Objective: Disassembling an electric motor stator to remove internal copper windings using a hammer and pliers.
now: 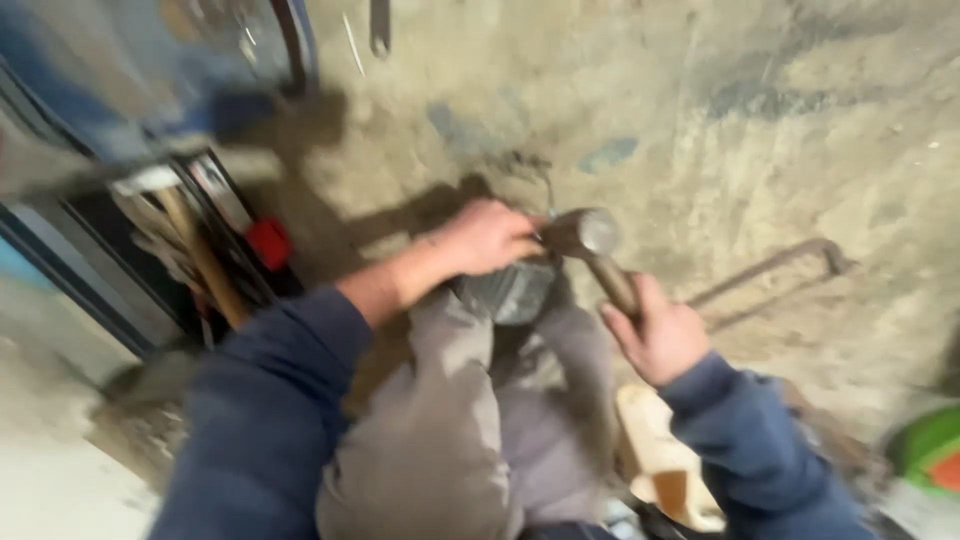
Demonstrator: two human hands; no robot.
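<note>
I am crouching over a rough concrete floor (760, 130), stained and dusty, which is filling most of the view. To my left, a dark open toolbox (215, 250) is sitting on the floor with a wooden-handled tool (205, 265) lying in it and a small red thing (268, 242) at its edge. My knees in grey trousers (450, 420) are taking up the middle of the view, and my dark blue sleeves (262, 420) are coming in from both sides.

Further right, a bent metal bar (775, 265) is lying flat on the floor, well apart from my hands. At the far right edge a green and orange object (932, 450) is showing only partly, too blurred to tell what it is.

Between my knees, a dark grey metal part (508, 292) is resting, and my left hand (487, 238) is lying on top of it, fingers curled over it and pressing it down. My right hand (660, 335) is clenching the wooden handle of a hammer (598, 252), with the steel head sitting just beside my left fingers, above the metal part. Whether the head is touching the part I cannot tell through the blur.
</note>
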